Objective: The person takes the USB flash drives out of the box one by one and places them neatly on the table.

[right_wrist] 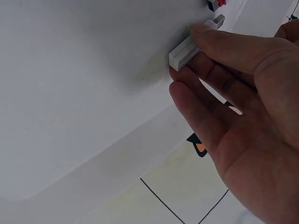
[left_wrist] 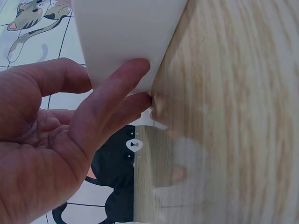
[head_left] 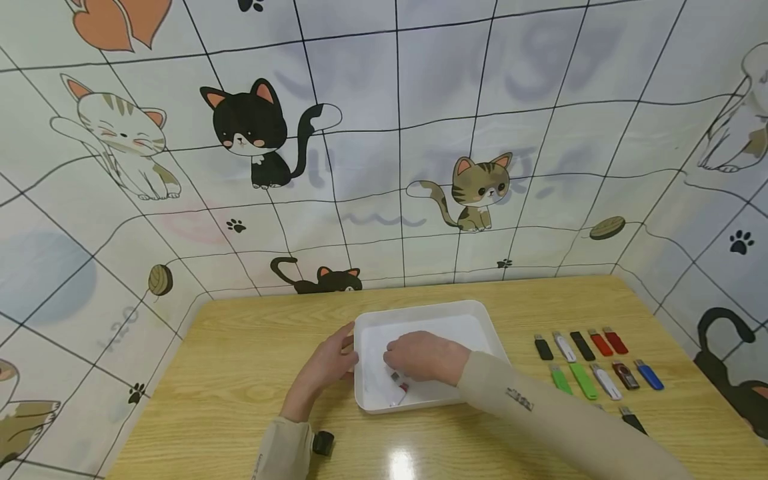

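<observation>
My left hand [head_left: 331, 360] rests at the left side of a white tray [head_left: 432, 309], its fingertips touching the outer wall [left_wrist: 126, 32] near the corner. Over the tray's floor, the right hand [head_left: 423, 355] pinches a white USB flash drive [right_wrist: 183, 52] between thumb and fingers, its metal plug [right_wrist: 218, 20] pointing away. That drive is mostly covered by the hand in the head view. Just below the right hand lie small USB drives [head_left: 400, 395] with white and red parts, their exact number unclear. A metal plug with red [right_wrist: 222, 2] shows at the top edge of the right wrist view.
Right of the tray, several USB drives lie in rows on the wooden table [head_left: 252, 373]: black [head_left: 582, 346], red [head_left: 600, 343], green [head_left: 583, 381], white [head_left: 606, 382] and blue [head_left: 650, 375]. The right sleeve [head_left: 552, 417] hides part of the lowest row. A cat-patterned cloth [head_left: 384, 167] hangs behind.
</observation>
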Motion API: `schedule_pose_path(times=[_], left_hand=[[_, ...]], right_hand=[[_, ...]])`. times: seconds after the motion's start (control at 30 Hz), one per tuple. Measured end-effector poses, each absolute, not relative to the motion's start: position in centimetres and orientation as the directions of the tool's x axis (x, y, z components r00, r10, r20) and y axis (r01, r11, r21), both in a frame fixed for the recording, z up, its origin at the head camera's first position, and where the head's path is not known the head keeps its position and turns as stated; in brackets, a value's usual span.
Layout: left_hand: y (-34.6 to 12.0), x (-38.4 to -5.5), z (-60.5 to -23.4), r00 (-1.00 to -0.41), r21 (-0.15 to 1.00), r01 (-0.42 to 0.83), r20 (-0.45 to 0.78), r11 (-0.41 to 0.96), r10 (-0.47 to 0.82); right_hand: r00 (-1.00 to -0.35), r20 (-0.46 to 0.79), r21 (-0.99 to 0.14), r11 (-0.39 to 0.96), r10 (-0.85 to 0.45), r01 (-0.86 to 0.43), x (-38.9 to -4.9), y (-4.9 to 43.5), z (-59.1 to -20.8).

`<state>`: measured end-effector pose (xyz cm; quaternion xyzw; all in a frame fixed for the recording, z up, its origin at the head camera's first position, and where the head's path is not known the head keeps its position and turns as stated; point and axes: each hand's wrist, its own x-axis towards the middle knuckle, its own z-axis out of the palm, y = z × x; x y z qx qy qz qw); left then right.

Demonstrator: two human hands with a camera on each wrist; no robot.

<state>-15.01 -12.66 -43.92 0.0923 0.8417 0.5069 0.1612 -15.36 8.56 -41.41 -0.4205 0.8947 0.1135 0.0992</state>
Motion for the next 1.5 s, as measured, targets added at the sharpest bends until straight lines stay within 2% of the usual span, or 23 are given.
schedule_pose_path(times=[0.3, 0.53, 0.7, 1.07, 1.2, 1.5], left_hand=[[-12.5, -15.0, -43.9, -0.932, 0.886, -0.005, -0.172, 0.463, 0.319], [-12.4, -14.9, -44.0, -0.935, 0.883, -0.013, -0.177, 0.469, 0.307], [-12.5, -14.8, -44.0, -0.937, 0.886, -0.014, -0.173, 0.464, 0.303], [-12.5, -14.9, -44.2, -0.936, 0.892, -0.026, -0.180, 0.452, 0.303], [-12.5, -14.8, -44.1, -0.936, 0.893, -0.027, -0.180, 0.450, 0.302], [-12.4, -14.8, -44.0, -0.937, 0.885, -0.024, -0.182, 0.466, 0.299]], right_hand=[[-0.659, -0.171, -0.006, 0.670, -0.732, -0.742, -15.6, 11.0, -39.2], [-0.674, -0.025, -0.112, 0.672, -0.738, -0.732, -14.3, 13.5, -37.2], [-0.706, 0.022, -0.189, 0.691, -0.708, -0.698, -13.5, 15.1, -36.3], [-0.730, 0.098, -0.239, 0.696, -0.677, -0.677, -12.3, 18.5, -35.4], [-0.773, 0.091, -0.266, 0.733, -0.628, -0.626, -11.6, 20.1, -35.1], [-0.900, 0.043, -0.303, 0.852, -0.435, -0.426, -9.5, 24.5, -34.2]])
